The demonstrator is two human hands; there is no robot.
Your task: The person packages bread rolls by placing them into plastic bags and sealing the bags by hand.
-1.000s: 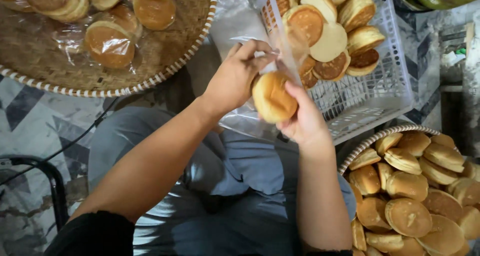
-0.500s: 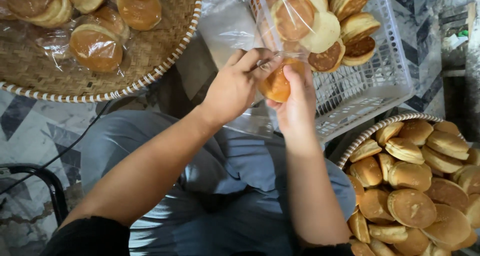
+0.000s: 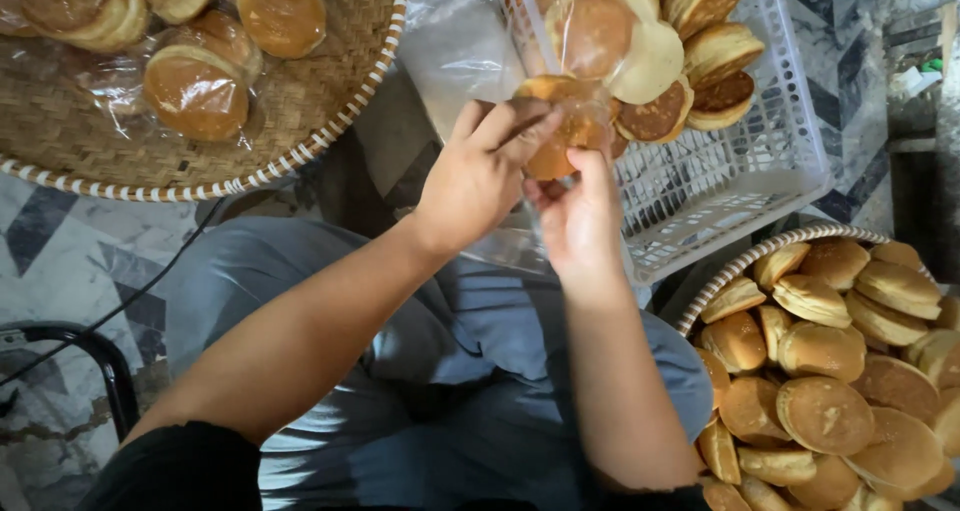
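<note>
On a floor of grey and white marble-patterned tiles [image 3: 70, 261] a person sits with knees apart in blue-grey trousers [image 3: 470, 371], and everything is arranged around that lap. Just above the knees, both hands meet on one golden bun [image 3: 560, 131] that sits inside a clear plastic bag [image 3: 590, 101]. The left hand [image 3: 480, 176] is curled, its fingers pinching the bag's edge against the top of the bun. The right hand [image 3: 575, 211] comes up from below, fingers closed on the bun's underside through the film; both are blurred a little.

Beyond the hands, right of the lap, stands a white plastic basket [image 3: 740, 181] with a gridded wall, holding a stack of bagged and loose buns [image 3: 650, 61] at its far end. A sheet of loose plastic bags [image 3: 455, 46] lies against the basket's left side. Left of the lap and further out rests a round woven bamboo tray [image 3: 330, 101] carrying wrapped buns [image 3: 195, 91]. Close to the person's right knee is a second woven tray [image 3: 745, 261], heaped with unwrapped buns [image 3: 825, 416]. A black metal chair frame [image 3: 100, 356] and a thin cable [image 3: 150, 281] cross the tiles left of the lap.
</note>
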